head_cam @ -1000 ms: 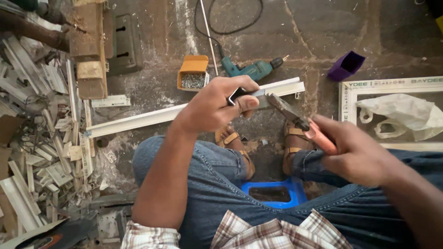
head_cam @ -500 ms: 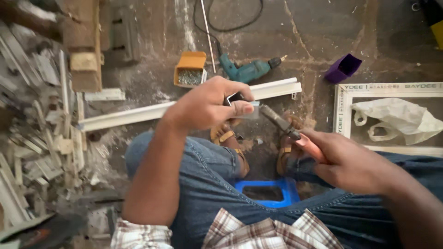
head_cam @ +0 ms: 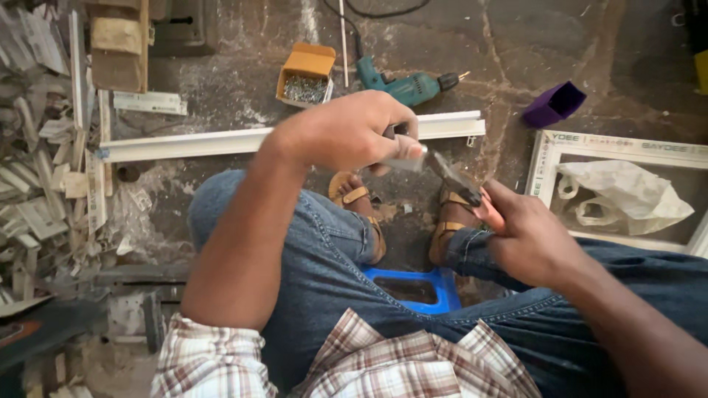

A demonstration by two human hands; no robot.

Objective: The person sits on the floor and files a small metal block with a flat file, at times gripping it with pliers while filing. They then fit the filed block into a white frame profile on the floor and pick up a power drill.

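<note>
In the head view, a small pale piece (head_cam: 404,163) is pinched in the grip of the left hand (head_cam: 346,133), which is closed tightly round it, above the sandalled feet. An orange-handled tool (head_cam: 472,195), seemingly pliers, is clasped in the right hand (head_cam: 535,243), with its metal tip brought up against the small piece. What the tip does to the piece cannot be told; the work is judged to be under way, since piece and tool are met and neither has been laid down. A long white profile strip (head_cam: 221,141) is seen lying across the floor beyond the hands, untouched.

Further back, an open orange box (head_cam: 306,70) filled with screws is placed just beside a teal power drill (head_cam: 405,87). A small purple open box (head_cam: 554,103) is set well to the right. A white frame (head_cam: 590,144) bearing printed green lettering along its upper edge lies at the right, with a crumpled white plastic bag (head_cam: 627,193) inside it. White offcuts (head_cam: 44,191) are heaped at the left.
</note>
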